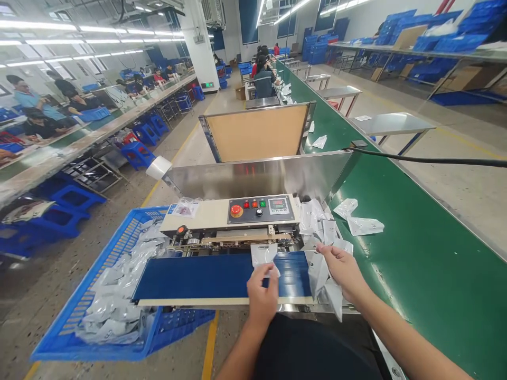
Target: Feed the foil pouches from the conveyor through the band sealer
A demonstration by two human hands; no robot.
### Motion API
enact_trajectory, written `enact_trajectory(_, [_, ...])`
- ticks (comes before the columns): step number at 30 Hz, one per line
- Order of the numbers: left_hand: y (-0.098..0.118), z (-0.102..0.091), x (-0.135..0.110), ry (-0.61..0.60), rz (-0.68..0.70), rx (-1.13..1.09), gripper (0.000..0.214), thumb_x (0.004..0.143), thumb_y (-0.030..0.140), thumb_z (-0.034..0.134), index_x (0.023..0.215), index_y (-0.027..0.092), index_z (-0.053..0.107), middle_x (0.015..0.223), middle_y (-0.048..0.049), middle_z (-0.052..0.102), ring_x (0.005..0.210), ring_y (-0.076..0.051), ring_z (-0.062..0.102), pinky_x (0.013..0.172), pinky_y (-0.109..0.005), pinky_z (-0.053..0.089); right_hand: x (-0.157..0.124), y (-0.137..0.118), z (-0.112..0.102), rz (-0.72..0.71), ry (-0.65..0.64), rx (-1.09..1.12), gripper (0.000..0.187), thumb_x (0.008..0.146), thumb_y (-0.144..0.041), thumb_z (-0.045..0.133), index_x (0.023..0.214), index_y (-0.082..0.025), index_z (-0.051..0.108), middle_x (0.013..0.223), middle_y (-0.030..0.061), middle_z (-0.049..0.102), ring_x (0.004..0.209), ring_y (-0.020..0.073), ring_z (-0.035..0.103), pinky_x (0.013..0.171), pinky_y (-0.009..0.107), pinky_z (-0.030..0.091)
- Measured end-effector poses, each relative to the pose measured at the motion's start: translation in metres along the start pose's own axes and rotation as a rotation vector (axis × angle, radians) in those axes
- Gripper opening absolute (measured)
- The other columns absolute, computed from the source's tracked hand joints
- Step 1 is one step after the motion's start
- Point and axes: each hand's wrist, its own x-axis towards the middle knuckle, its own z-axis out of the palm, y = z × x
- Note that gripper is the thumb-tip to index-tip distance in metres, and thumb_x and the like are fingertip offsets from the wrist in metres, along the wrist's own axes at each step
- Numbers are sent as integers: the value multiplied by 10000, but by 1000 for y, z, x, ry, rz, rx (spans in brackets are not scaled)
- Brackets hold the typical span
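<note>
A band sealing machine [198, 216] with red, orange and green buttons stands before me. A white plastic pouch [264, 254] has its top edge at the machine's sealing slot, over the blue conveyor belt [194, 277]. My left hand [263, 295] pinches the lower end of that pouch between thumb and fingers. To the right of the belt, my right hand [341, 266] is closed with fingertips on the edge of another white pouch [317, 269], part of a heap of similar pouches [315, 219]. What is inside the pouches cannot be made out.
Left of the machine sits a blue basket [99, 264] filled with white pouches. A long green conveyor [428, 279] runs along the right, with loose pouches [366, 226] on it. Behind the machine rises a metal panel [257, 179]. A black cable [428, 158] crosses the conveyor. People sit farther off.
</note>
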Motion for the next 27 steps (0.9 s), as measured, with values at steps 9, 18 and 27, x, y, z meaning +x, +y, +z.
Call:
enact_trajectory(9, [33, 55, 10, -320, -138, -240, 647, 1036, 723, 569, 1155, 140, 824, 942, -100, 793, 890, -249, 699, 844, -324, 562, -21, -32, -3, 122, -222, 178, 719, 797, -874, 733, 1016, -203, 870, 782, 85, 783, 556, 197, 619, 550, 332, 523])
enact_trajectory(18, [4, 75, 15, -241, -275, -199, 576, 936, 693, 694, 691, 172, 696, 643, -11, 584, 651, -166, 500, 636, -266, 415, -19, 1, -26, -9, -51, -77, 387, 774, -583, 777, 694, -204, 789, 700, 41, 733, 693, 227, 644, 660, 320, 516])
enact_trajectory(27, [-30, 100, 52, -30, -517, -313, 500, 722, 628, 856, 636, 164, 691, 566, 23, 551, 637, -175, 554, 650, -287, 446, 42, 2, -6, 256, -81, -150, 293, 678, -487, 776, 589, -220, 698, 579, 5, 610, 629, 187, 533, 602, 297, 396])
